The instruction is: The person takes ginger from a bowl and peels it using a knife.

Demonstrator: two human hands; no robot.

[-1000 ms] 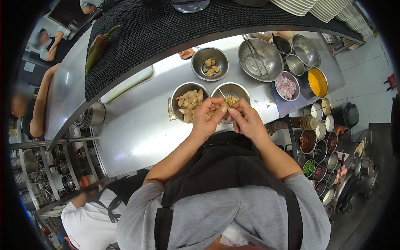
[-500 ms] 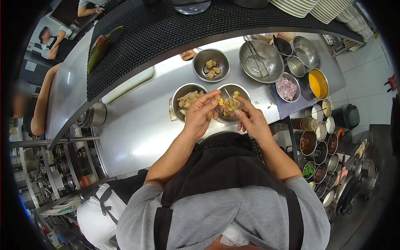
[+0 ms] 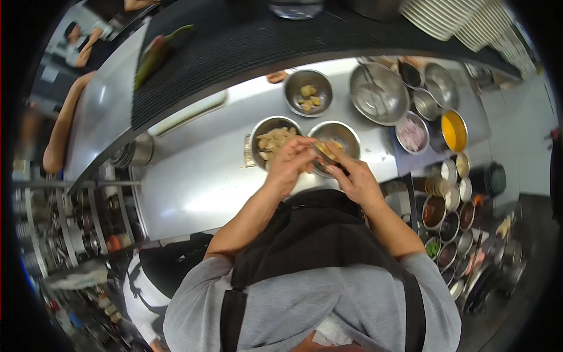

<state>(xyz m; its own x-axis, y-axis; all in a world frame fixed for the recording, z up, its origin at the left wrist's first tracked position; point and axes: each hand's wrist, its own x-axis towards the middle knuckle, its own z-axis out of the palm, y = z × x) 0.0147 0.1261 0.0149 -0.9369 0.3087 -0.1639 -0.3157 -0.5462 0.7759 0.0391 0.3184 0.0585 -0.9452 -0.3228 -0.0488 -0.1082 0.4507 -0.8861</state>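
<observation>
Over the front right steel bowl (image 3: 354, 132), my left hand (image 3: 290, 164) pinches a small piece of ginger (image 3: 311, 168), mostly covered by the fingers. My right hand (image 3: 355, 179) is closed close beside it on what looks like a small knife (image 3: 323, 154), its narrow blade blurred and its handle hidden. Yellowish-brown peelings (image 3: 333, 146) lie in the bowl under both hands. To the left, another steel bowl (image 3: 255, 130) holds many pale brown ginger pieces (image 3: 274, 141). Behind these, a third steel bowl (image 3: 289, 97) contains several yellow chunks (image 3: 308, 97).
Chopped red onion (image 3: 411, 134) and an orange liquid (image 3: 453, 131) fill containers at the right, near a large steel bowl (image 3: 363, 111). A raised shelf with a black mat (image 3: 264, 58) crosses above, bearing stacked plates (image 3: 443, 17) and a pepper (image 3: 153, 57). Another person's forearm (image 3: 64, 129) rests at left.
My hands have come closer together, with the blade now against the piece at my left fingers. The whole view has shifted slightly, and the picture is blurrier.
</observation>
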